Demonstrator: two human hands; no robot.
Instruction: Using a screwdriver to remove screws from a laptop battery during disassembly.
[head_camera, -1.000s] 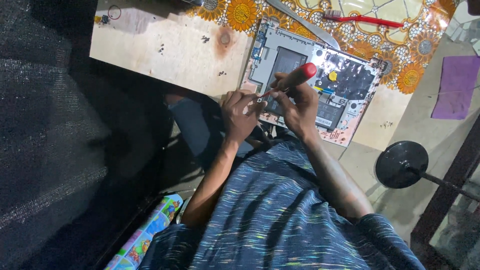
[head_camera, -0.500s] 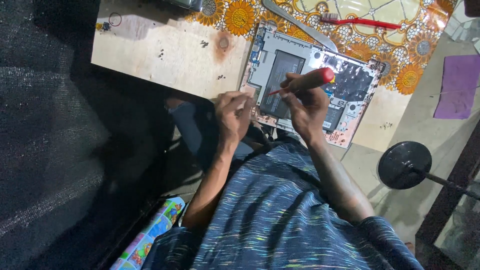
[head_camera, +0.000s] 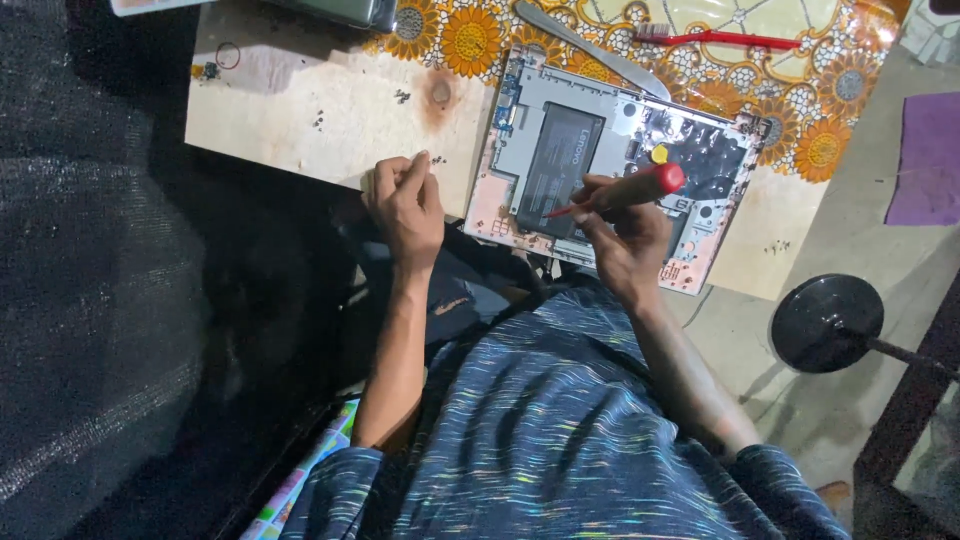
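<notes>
On pale wooden board (head_camera: 300, 120), floral cloth (head_camera: 800, 140), perhaps concrete floor (head_camera: 860, 240)

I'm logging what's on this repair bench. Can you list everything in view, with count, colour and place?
Opened laptop: one, grey and pink inside with a dark battery, on the board's right half.
Screwdriver: one, red handle, in the right hand over the laptop.
Wooden board: one, pale, under the laptop.
Small screws: a few, dark, scattered on the board.
Toothbrush: one, red, top edge.
Flowered cloth: one, orange and yellow, top right.
Round stand base: one, black, right floor.
Purple sheet: one, far right.
Left hand: fingers pinched at the board's near edge.
Right hand: grips the screwdriver.
</notes>
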